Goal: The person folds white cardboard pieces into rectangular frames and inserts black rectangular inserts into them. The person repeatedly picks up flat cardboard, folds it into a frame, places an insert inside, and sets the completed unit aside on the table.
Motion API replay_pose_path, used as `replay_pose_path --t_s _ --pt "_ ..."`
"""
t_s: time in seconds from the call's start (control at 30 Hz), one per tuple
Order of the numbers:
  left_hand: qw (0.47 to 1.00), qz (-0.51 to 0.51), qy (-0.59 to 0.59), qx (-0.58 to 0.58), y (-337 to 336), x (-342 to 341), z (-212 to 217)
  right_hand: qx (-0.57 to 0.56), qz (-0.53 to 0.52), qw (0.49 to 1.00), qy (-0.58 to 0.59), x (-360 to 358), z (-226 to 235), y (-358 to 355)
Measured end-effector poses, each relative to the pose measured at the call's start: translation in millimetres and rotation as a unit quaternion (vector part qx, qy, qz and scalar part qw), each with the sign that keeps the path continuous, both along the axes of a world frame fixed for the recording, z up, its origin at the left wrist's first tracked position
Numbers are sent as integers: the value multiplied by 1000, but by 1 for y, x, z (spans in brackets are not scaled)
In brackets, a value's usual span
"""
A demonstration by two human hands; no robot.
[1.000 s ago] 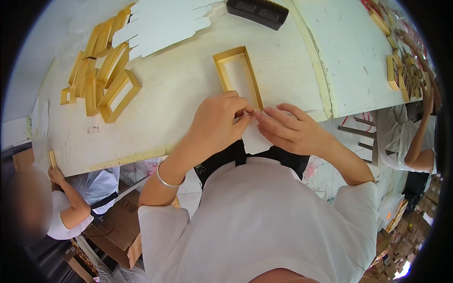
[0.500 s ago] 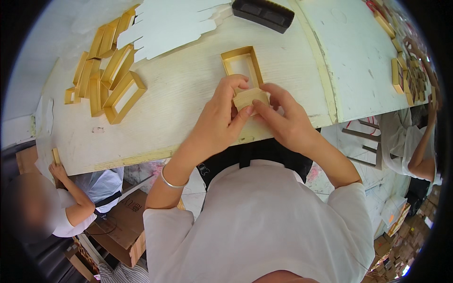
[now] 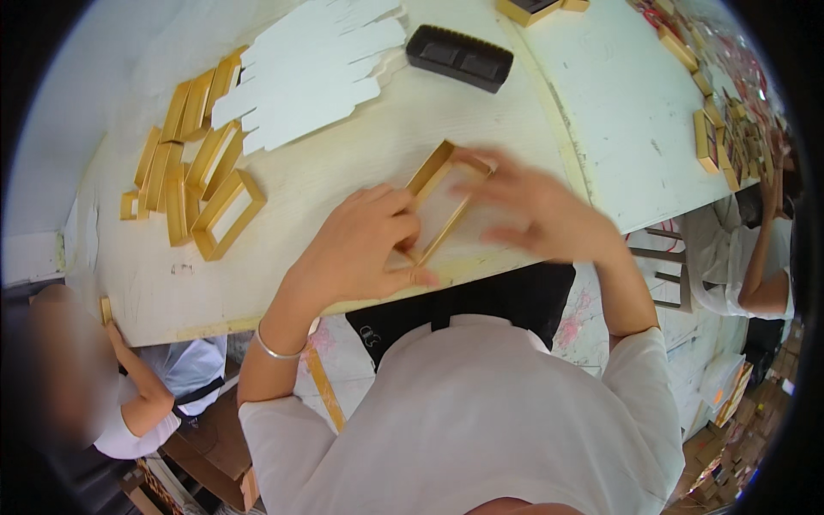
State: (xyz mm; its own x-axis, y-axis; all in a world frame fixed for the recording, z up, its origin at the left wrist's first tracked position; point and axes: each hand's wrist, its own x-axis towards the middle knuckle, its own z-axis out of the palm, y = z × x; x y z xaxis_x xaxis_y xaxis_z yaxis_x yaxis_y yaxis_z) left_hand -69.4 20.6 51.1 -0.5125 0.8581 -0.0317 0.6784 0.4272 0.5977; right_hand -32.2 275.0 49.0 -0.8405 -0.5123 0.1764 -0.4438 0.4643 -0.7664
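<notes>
A gold rectangular cardboard box frame [image 3: 445,230] lies slantwise at the near part of the table, its inside pale. My left hand [image 3: 365,245] is curled against its left side and near corner, thumb stretched out by the near end. The part under these fingers is hidden. Over the far right corner hovers my right hand [image 3: 549,206], smeared by motion, with thumb and fingers apart. Whether its fingertips touch the frame, I cannot tell.
Several similar gold frames [image 3: 227,215] are heaped at the left. White notched card sheets [image 3: 313,73] lie beyond, beside a black plastic tray [image 3: 459,58]. More gold boxes [image 3: 706,142] stand at the far right. A person's arm [image 3: 142,378] shows at left, another person [image 3: 747,257] at right.
My hands have moved apart from the frame's near end, where they were pinching its pale flap. The frame now lies nearer and tilted. My right hand has swung to its far right corner.
</notes>
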Motion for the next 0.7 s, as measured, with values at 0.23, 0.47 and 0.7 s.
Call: replay_pose_path --t_s 0.23,0.47,0.7 --pt "982 -6 180 56 3 3 -15 202 -208 897 333 -94 -28 45" --pt "980 145 120 65 -5 12 -26 219 -221 910 272 -107 -24 41" --pt "981 186 56 11 -4 11 -21 -144 -150 978 0 -50 30 48"
